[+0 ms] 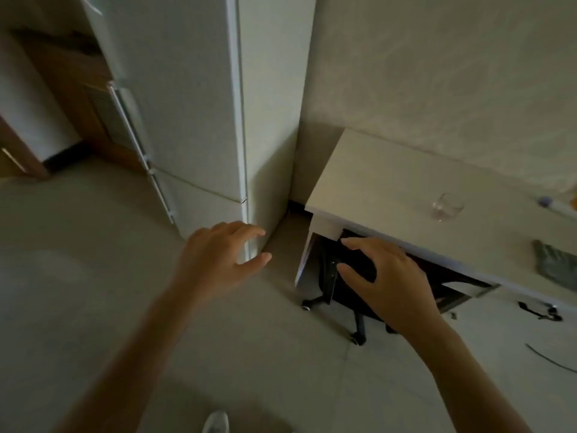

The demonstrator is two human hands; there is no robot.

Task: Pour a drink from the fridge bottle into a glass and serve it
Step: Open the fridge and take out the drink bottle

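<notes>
A tall white fridge (187, 120) stands ahead at the left with both doors closed, its long handles (131, 129) on the left side. A clear empty glass (447, 206) stands on the white table (374, 189) at the right. My left hand (218, 260) hovers open in front of the fridge's lower right corner, fingers spread, holding nothing. My right hand (390, 276) hangs open over the dark chair below the table edge, also empty. No bottle is in view.
A black wheeled chair (343, 285) is tucked under the table. A grey cloth (555, 264) and a small tube-like item (559, 207) lie on the table's right part. Wooden cabinets (78, 98) stand behind the fridge at the left. Pale floor tiles spread below.
</notes>
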